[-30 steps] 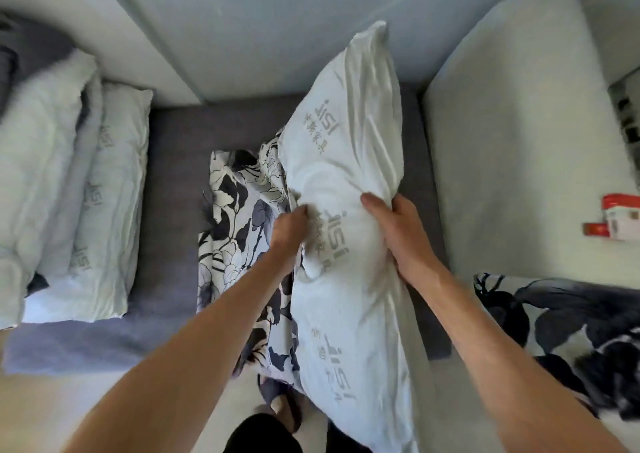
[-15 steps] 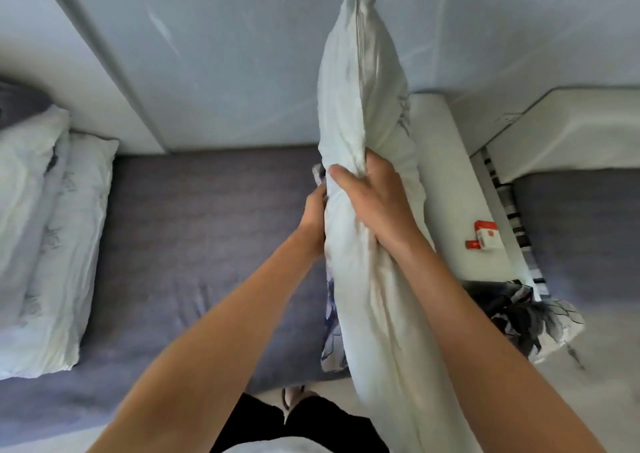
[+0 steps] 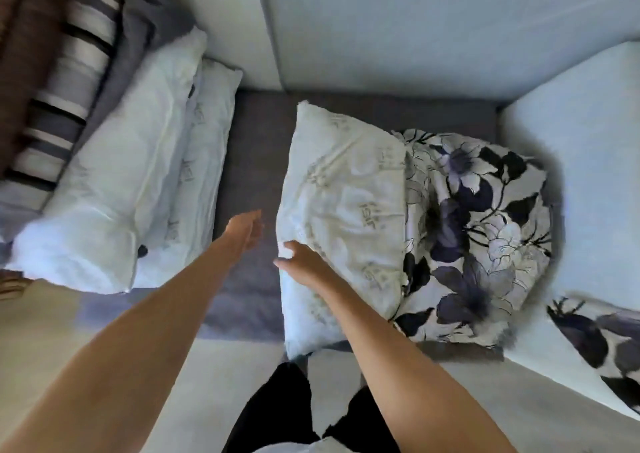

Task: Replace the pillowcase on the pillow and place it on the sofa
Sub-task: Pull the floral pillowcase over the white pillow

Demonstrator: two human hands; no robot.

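A bare white pillow (image 3: 341,217) with faint grey lettering lies flat on the grey sofa seat (image 3: 254,161). A floral black-and-white pillowcase (image 3: 481,231) lies crumpled against its right side, partly under it. My right hand (image 3: 299,264) rests on the pillow's near left edge, fingers spread over the fabric. Just left of the pillow, my left hand (image 3: 246,229) hovers above the seat with fingers apart and nothing in it.
Two more white pillows (image 3: 131,182) are stacked at the left, with striped and grey cushions (image 3: 69,82) behind them. The pale armrest (image 3: 585,189) stands on the right, with another floral cloth (image 3: 602,341) over its near end. My legs (image 3: 298,411) are at the bottom.
The pillow, held upright in both hands before, now lies flat on the seat. My left hand has let go and moved left; my right hand stays at its edge.
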